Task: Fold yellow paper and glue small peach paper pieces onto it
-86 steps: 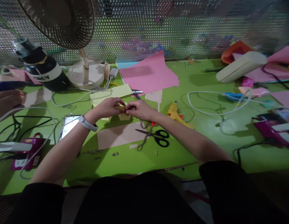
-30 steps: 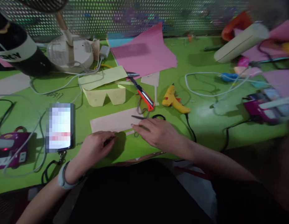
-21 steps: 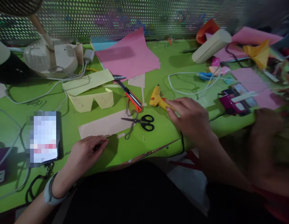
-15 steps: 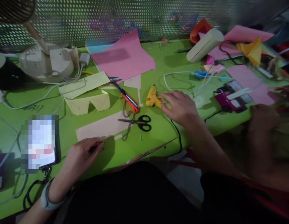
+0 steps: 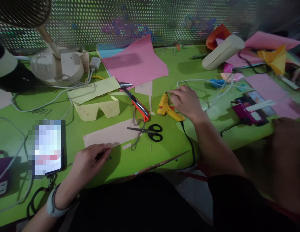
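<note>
My left hand (image 5: 93, 161) rests low over the green table, thumb and fingers pressed together; whatever may be between the tips is too small to make out. Just beyond it lies a pale paper strip (image 5: 108, 132). My right hand (image 5: 185, 101) is beside a yellow glue gun (image 5: 170, 109) lying on its side. Its bent fingers are apart, the index fingertip close to the nozzle; contact there cannot be made out. Between my hands are black scissors (image 5: 153, 132) and an orange-handled craft knife (image 5: 140, 109). A cut yellow paper piece (image 5: 98, 110) stands behind the strip.
At left are a phone (image 5: 48, 148) with a blurred screen and a fan base (image 5: 60, 67) with white cables. Pink paper (image 5: 135, 61) lies at the back. A paper roll (image 5: 222, 53) and a purple device (image 5: 248, 112) are at right. Another person's arm (image 5: 287, 161) reaches in.
My right hand has moved from the glue gun's handle forward to its nozzle end. My left hand stays nearly in place. The whole view has shifted slightly.
</note>
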A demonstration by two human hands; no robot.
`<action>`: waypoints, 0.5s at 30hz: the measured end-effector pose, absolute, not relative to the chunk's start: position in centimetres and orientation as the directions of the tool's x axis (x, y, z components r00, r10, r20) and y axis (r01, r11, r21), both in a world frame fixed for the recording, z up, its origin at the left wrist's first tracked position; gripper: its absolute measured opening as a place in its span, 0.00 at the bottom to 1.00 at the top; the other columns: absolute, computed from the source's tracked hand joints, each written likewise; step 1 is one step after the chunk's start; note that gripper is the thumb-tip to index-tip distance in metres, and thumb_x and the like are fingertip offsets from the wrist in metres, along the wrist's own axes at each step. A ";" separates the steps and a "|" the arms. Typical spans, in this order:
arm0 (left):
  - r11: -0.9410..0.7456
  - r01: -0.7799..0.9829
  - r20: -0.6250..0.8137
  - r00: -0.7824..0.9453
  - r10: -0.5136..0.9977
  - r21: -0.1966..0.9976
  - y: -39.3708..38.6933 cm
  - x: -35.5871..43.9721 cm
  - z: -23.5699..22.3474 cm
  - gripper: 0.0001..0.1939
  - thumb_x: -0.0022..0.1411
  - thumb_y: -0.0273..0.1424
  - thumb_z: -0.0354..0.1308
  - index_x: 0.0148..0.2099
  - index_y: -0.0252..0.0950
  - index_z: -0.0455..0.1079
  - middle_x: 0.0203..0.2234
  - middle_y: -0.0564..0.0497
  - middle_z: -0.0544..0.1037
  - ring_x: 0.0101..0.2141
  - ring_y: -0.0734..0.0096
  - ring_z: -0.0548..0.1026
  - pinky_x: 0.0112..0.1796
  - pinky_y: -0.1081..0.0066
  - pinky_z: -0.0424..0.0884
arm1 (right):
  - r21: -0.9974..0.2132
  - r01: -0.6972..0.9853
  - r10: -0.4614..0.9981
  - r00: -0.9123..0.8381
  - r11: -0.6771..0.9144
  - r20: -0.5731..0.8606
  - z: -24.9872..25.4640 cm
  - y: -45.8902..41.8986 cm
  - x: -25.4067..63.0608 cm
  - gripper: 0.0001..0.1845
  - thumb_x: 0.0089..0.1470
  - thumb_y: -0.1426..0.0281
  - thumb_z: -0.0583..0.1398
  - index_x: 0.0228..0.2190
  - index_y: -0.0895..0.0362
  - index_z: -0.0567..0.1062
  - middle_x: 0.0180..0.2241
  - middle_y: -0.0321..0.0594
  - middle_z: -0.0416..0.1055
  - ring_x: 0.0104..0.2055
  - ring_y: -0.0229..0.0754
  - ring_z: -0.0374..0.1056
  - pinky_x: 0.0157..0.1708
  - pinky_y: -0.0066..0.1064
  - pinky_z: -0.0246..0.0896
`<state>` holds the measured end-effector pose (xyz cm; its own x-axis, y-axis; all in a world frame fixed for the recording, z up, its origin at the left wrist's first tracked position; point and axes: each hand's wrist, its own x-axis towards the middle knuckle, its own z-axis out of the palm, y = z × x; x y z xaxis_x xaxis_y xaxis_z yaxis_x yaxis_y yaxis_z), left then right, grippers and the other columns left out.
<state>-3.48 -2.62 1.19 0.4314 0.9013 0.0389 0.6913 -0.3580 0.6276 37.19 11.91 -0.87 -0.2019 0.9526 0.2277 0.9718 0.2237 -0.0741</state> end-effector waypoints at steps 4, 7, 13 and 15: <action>-0.359 0.683 0.035 0.439 0.898 0.636 -2.7 -3.4 1.2 0.12 0.67 0.33 0.53 0.44 0.36 0.76 0.35 0.48 0.83 0.33 0.68 0.80 0.33 0.72 0.74 | -0.082 0.955 0.922 -0.249 0.284 0.296 -1.3 11.6 37.2 0.19 0.60 0.68 0.52 0.42 0.62 0.79 0.36 0.51 0.74 0.37 0.46 0.64 0.36 0.37 0.54; -0.345 0.688 0.016 0.436 0.900 0.639 -2.8 -3.4 1.3 0.11 0.67 0.33 0.53 0.44 0.36 0.76 0.35 0.48 0.83 0.32 0.68 0.80 0.32 0.72 0.74 | -0.085 0.959 0.926 -0.235 0.271 0.296 -1.2 11.5 36.9 0.18 0.58 0.69 0.53 0.41 0.62 0.80 0.36 0.51 0.74 0.37 0.46 0.64 0.36 0.37 0.54; -0.327 0.690 0.008 0.421 0.907 0.646 -3.1 -3.3 1.6 0.10 0.67 0.32 0.54 0.42 0.35 0.76 0.35 0.48 0.83 0.32 0.68 0.80 0.32 0.72 0.73 | -0.079 0.967 0.922 -0.204 0.243 0.328 -0.6 11.5 36.9 0.18 0.54 0.71 0.53 0.39 0.64 0.81 0.35 0.53 0.74 0.36 0.47 0.65 0.37 0.38 0.56; -0.326 0.692 0.003 0.424 0.906 0.644 -3.3 -3.1 1.6 0.10 0.67 0.32 0.53 0.43 0.35 0.76 0.36 0.48 0.83 0.33 0.67 0.80 0.33 0.71 0.73 | -0.064 0.966 0.886 -0.201 0.250 0.418 0.1 10.7 36.2 0.19 0.54 0.71 0.53 0.38 0.64 0.81 0.34 0.54 0.74 0.37 0.49 0.66 0.38 0.39 0.57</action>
<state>-3.15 -3.29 1.64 0.4236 0.9058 0.0034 0.6917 -0.3259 0.6444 36.20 10.66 0.10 -0.2011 0.8858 0.4181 0.9662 0.2496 -0.0641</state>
